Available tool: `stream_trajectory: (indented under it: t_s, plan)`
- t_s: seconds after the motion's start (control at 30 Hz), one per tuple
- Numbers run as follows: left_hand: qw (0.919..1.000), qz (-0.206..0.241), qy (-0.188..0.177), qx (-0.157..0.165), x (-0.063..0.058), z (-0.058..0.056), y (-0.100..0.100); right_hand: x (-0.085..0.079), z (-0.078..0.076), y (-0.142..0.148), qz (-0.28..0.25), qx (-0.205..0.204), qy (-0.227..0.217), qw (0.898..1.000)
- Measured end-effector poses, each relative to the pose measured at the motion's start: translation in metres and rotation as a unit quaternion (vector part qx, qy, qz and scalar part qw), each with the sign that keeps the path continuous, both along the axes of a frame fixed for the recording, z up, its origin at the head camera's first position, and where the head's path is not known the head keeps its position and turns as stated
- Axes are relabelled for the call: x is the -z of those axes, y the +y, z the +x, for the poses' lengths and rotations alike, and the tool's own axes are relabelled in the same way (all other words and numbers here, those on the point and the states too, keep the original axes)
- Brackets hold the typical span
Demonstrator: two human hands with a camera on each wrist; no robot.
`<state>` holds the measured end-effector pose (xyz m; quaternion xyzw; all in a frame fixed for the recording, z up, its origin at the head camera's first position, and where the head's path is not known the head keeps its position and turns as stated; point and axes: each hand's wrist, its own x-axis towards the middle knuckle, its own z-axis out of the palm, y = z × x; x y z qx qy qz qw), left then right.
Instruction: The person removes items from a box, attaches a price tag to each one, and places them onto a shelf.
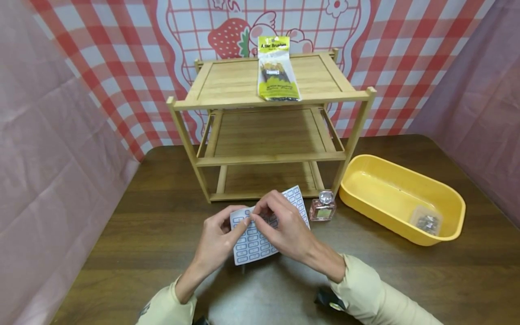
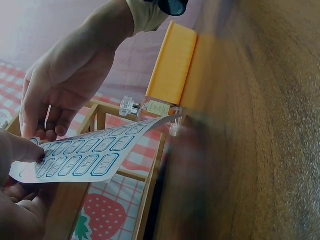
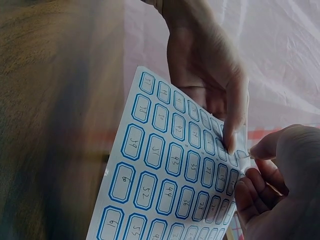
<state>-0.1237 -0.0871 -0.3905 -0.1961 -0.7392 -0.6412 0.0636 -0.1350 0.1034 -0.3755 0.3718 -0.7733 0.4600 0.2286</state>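
A white sheet of label stickers (image 1: 253, 246), printed with blue-framed boxes, is held up above the table. Handwritten numbers show in its boxes in the right wrist view. My left hand (image 1: 216, 241) grips the sheet's upper left edge, thumb on the front and fingers behind. At the same edge my right hand (image 1: 289, 230) pinches a corner label between thumb and fingertips, close to the left thumb. Whether that label is lifted off the backing, I cannot tell. Just right of the sheet stands a pink perfume bottle (image 1: 322, 211) with a clear faceted stopper.
A three-tier wooden rack (image 1: 270, 159) stands behind the hands, with a pack of artist brushes (image 1: 278, 81) on its top shelf. To the right is a yellow plastic basin (image 1: 382, 192) holding a small clear box of metal bits (image 1: 427, 222). Checked cloth hangs behind.
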Motion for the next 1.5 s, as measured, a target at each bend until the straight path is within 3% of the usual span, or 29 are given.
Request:
stream_trajectory:
  t_s: [0.73,1.0,1.13,1.27,1.5]
  plan:
    - [0.9984,-0.014,0.053,-0.012,0.003,-0.002,0.001,-0.002,0.002,0.000,-0.025,-0.018,-0.012,0.999]
    - [0.9985,-0.014,0.050,-0.019,0.006,-0.003,-0.001,-0.001,-0.001,0.002,-0.038,-0.011,-0.012,0.999]
    - [0.9992,-0.012,0.029,-0.024,0.007,-0.006,-0.005,-0.002,-0.002,0.005,-0.041,0.001,-0.005,0.999]
    - [0.9995,-0.005,-0.021,-0.022,0.009,-0.009,-0.010,-0.003,-0.003,0.008,-0.044,0.012,-0.004,0.999]
    - [0.9946,-0.046,-0.091,-0.019,0.014,-0.019,-0.020,-0.002,-0.002,0.014,-0.035,0.024,-0.016,0.999]
